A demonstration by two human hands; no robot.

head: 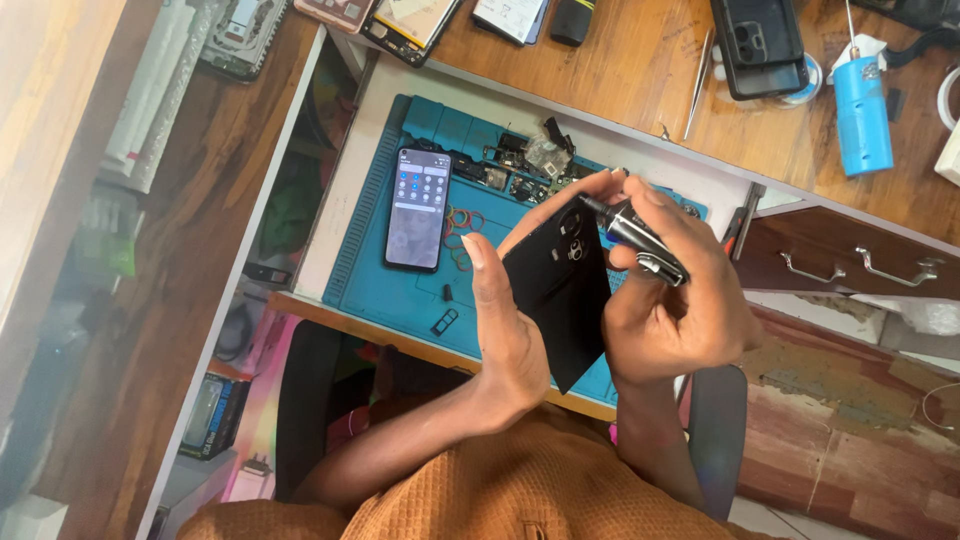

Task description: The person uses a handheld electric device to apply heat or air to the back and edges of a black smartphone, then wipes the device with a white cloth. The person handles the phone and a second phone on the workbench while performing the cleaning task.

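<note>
Nearest the camera: black phone back cover (560,300) is held up above the front edge of the blue work mat (400,290), tilted, camera cutout toward the top.
Left hand (510,330) is closed on the cover's left edge, thumb (478,262) laid up along it, fingers wrapped behind and showing at the top edge.
Right hand (670,300) is clamped on a black pen-shaped tool (632,236) with a metal clip; its tip is set against the cover just beside the camera cutout. The hands are close together, with the cover between them.

On the mat: a phone (418,208) lies flat with its screen lit, red rubber bands (462,235) just beside it, and small loose parts (520,165) are clustered along the far edge. A small tray-like piece (444,320) lies near the front edge.

Farther, on the wooden desk (620,70): a black phone case (760,45), tweezers (698,85), a blue cylindrical bottle (862,115) upright with a thin nozzle; contents cannot be seen. More phones lie at the far edge.

Drawer (850,262) at right is shut; contents are hidden.
</note>
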